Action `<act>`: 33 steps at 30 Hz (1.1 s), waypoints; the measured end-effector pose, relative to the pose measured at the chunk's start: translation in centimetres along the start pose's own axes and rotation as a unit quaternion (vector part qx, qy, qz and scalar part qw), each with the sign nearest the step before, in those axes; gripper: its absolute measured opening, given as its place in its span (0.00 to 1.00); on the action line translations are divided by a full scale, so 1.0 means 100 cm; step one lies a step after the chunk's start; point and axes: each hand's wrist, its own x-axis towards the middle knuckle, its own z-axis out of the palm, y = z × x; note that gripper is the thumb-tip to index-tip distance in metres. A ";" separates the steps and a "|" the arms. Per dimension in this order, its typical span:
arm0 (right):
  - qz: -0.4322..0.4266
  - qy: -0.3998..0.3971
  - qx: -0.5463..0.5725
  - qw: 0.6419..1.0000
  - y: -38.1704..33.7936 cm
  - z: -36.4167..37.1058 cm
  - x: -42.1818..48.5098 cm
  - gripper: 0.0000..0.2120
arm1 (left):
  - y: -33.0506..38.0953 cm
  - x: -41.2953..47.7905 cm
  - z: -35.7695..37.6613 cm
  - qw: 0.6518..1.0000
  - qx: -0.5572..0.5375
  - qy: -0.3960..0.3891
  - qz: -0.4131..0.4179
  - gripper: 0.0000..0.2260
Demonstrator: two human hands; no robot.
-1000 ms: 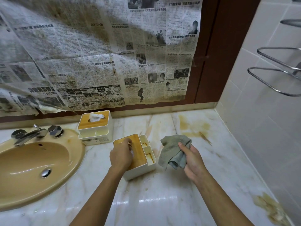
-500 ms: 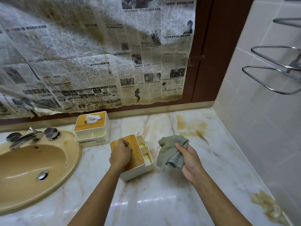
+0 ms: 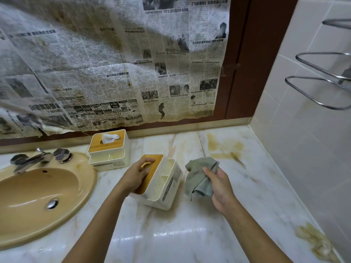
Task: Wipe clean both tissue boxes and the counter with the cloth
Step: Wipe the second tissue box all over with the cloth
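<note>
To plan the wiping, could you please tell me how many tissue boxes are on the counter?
2. The rear tissue box stands by the sink; the near tissue box is tilted under the left hand. None seems hidden.

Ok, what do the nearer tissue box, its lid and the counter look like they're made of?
Nearer tissue box: matte cream body, probably plastic. Its lid: tan with faint grain, likely bamboo or wood. Counter: glossy veined stone, probably marble, with yellow-brown stains.

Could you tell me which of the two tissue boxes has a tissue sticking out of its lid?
The rear tissue box beside the sink; the near tissue box, under the left hand, shows none.
</note>
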 end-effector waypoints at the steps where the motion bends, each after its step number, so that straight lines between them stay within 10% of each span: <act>1: -0.004 0.001 -0.003 1.000 0.000 0.003 -0.002 0.08 | 0.002 -0.002 -0.002 1.000 -0.010 -0.006 0.004 0.13; 14: -0.159 -0.023 -0.172 0.972 0.039 0.055 -0.028 0.12 | -0.003 0.013 0.002 0.981 -0.183 -0.018 -0.057 0.17; 21: -0.292 -0.123 -0.368 0.874 0.074 0.057 -0.041 0.25 | -0.003 0.019 0.002 0.961 -0.263 -0.047 -0.065 0.16; 33: -0.243 -0.075 -0.340 0.905 0.044 0.054 -0.001 0.24 | 0.013 0.017 0.004 0.957 -0.278 -0.045 -0.063 0.17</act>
